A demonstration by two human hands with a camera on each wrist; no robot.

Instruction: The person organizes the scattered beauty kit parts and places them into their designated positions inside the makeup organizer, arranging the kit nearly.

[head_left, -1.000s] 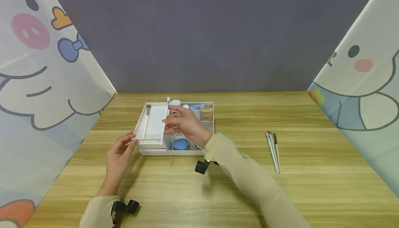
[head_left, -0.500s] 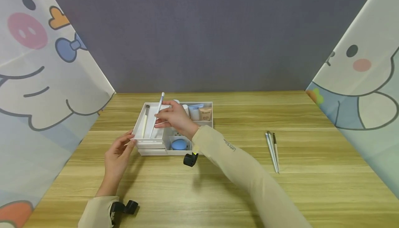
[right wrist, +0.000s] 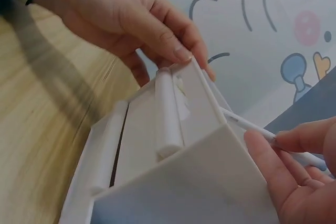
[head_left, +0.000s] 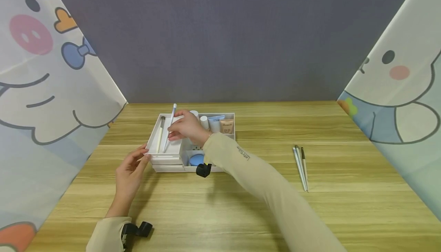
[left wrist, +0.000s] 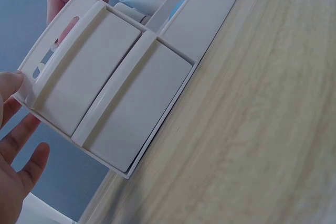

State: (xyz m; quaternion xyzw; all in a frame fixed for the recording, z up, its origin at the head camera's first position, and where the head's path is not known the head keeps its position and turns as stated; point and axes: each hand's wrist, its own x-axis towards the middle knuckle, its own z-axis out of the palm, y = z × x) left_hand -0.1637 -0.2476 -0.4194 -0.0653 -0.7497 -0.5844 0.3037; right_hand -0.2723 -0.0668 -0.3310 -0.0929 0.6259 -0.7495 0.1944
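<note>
A white desktop organizer point(head_left: 168, 160) stands on the table, with two front drawers in the left wrist view. In its open top-left tray lies a cream-handled makeup brush point(head_left: 160, 137) with a dark head. My right hand point(head_left: 187, 125) pinches a white makeup brush point(head_left: 173, 110), tilted over that tray beside the first one, pale head upward. Its lower end reaches down inside the tray; whether it touches the bottom I cannot tell. My left hand point(head_left: 129, 173) grips the organizer's front left corner between thumb and fingers, its thumb point(right wrist: 181, 53) on the upper edge.
White bottles point(head_left: 204, 121), a blue tube point(head_left: 216, 123) and a beige BB tube point(head_left: 227, 126) fill the organizer's back right compartment. A blue oval item point(head_left: 196, 160) sits in front, partly hidden. Three more brushes point(head_left: 301, 167) lie on the table point(head_left: 248, 213) to the right.
My right hand has moved left with the white brush, from the tray's right wall to inside it, near the other brush. The left hand has stayed at the corner.
</note>
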